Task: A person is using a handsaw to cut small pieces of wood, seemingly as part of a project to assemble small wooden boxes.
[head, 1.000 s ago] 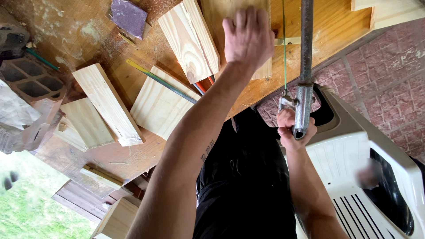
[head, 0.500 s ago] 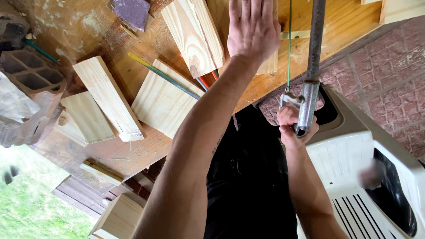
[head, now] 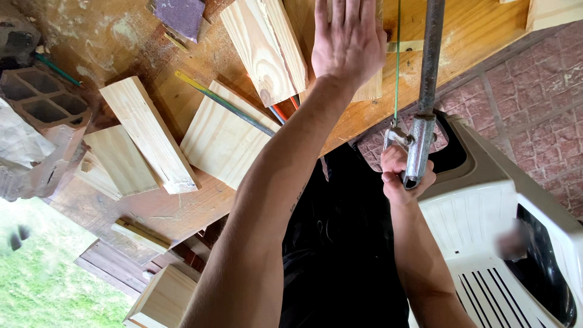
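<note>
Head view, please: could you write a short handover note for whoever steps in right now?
Left hand: open, pressed flat on a pine block at the workbench edge.
Right hand: closed around the lower end of a metal saw frame, whose thin green blade runs up beside the block.
Done: loose pine boards lie further left on the bench.
Left: no cut is visible in the held block; the hand hides most of it.

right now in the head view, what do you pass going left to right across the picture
hollow clay brick → long narrow pine board → square pine board → left hand flat on wood → right hand gripping the metal saw frame → white plastic chair
</note>
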